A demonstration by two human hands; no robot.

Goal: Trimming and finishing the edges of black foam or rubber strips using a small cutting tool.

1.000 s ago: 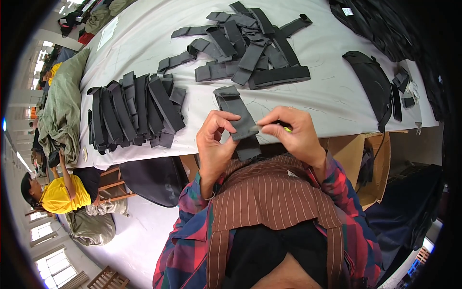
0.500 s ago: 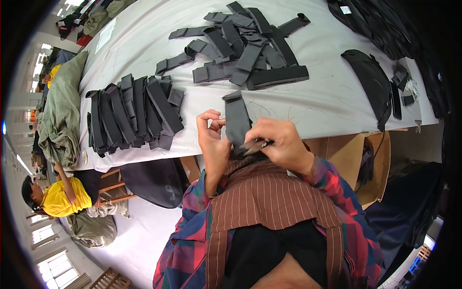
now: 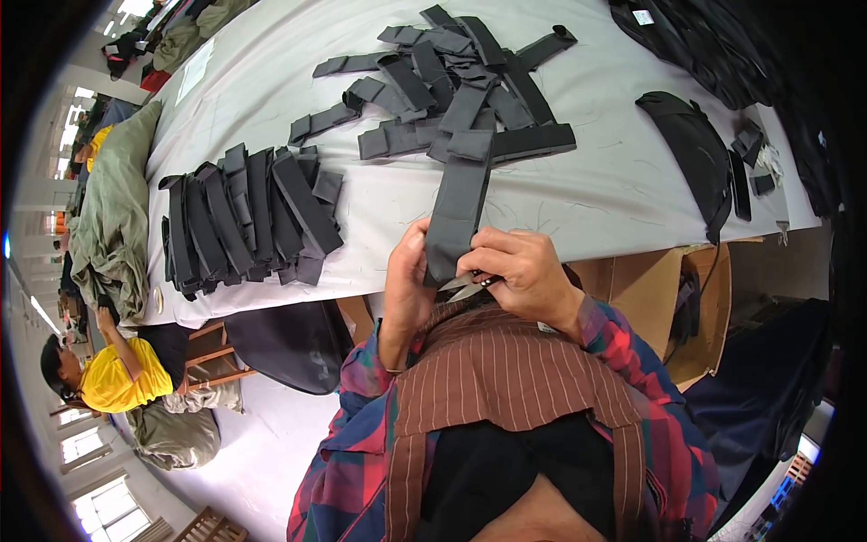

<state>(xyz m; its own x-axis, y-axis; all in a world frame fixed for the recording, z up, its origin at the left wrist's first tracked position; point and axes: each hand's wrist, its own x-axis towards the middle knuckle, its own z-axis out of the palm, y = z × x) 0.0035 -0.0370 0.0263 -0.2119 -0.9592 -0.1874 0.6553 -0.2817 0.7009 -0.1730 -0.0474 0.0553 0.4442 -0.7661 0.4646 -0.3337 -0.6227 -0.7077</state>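
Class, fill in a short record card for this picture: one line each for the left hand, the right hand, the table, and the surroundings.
left hand: left hand grips the lower edge of a dark grey fabric strap
right hand: right hand holds small metal snips at the strap's lower end
table: white table carries a neat stack of straps and a loose pile of straps
surroundings: a person in a yellow shirt sits at lower left; a cardboard box stands under the table edge

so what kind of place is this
Probably a sewing or garment workshop: stacks of dark fabric strips lie on a long white worktable, the right hand holds small thread snips, and another seated worker is nearby.
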